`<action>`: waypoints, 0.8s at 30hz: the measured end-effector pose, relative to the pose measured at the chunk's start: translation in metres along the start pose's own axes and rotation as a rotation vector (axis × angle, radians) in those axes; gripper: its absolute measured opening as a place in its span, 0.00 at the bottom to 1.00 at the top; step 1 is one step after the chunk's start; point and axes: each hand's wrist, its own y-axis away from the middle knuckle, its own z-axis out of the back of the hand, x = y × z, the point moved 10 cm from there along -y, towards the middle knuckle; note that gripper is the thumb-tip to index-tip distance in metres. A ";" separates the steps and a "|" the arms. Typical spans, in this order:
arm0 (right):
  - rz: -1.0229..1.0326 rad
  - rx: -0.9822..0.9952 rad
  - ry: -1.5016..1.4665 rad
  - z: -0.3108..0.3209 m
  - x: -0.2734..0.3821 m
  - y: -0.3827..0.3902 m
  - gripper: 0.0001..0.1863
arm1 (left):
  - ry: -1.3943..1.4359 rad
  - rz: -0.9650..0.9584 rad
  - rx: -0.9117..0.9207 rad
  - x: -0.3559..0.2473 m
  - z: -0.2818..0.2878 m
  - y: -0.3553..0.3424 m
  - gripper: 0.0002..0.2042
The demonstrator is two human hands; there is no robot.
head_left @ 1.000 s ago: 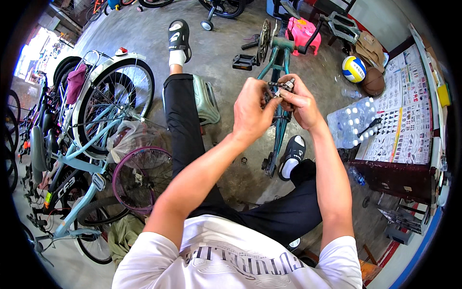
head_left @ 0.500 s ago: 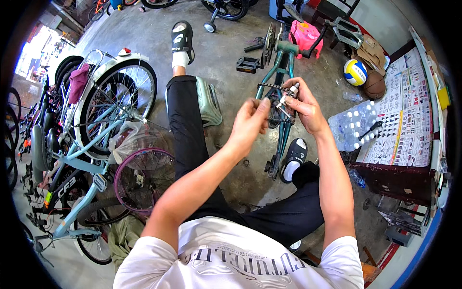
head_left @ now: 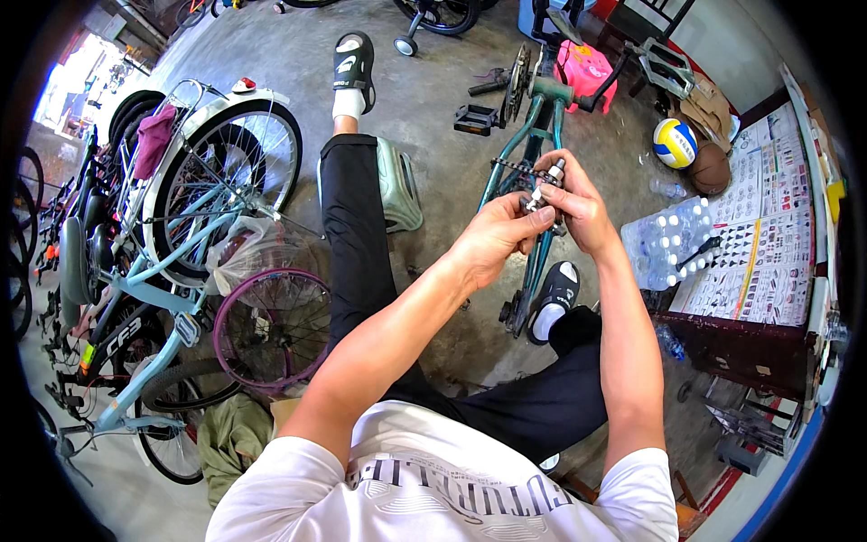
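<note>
In front of me a teal bicycle frame (head_left: 549, 88) stands with its crank and pedals at the far end. A bicycle chain (head_left: 511, 165) runs from it toward my hands. My right hand (head_left: 581, 206) is closed round a small silver chain tool (head_left: 547, 190), held at the chain. My left hand (head_left: 502, 237) pinches the near side of the tool, thumb and fingers together. Fingers hide most of the tool and the chain links in it.
Several bicycles, including a light blue one (head_left: 149, 379), crowd the left, with a purple-rimmed wheel (head_left: 219, 330) beside my leg. A pale green stool (head_left: 397, 185) stands ahead. On the right are bottled water (head_left: 664, 244), a volleyball (head_left: 675, 143), a basketball (head_left: 710, 170) and a chart-covered table (head_left: 754, 235).
My left hand has moved right and closed onto the tool beside my right hand. My right hand stays on the tool. The whole view has shifted slightly.
</note>
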 end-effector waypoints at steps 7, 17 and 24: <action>-0.002 -0.011 0.012 0.000 -0.002 -0.004 0.15 | -1.410 -0.495 -0.440 -0.059 -0.006 0.014 0.15; 0.014 -0.023 -0.028 -0.002 0.002 0.002 0.16 | 0.193 0.172 -0.262 0.044 0.039 0.015 0.29; 0.039 -0.025 -0.019 0.000 0.002 0.000 0.16 | 0.828 0.343 0.196 0.057 -0.013 0.003 0.26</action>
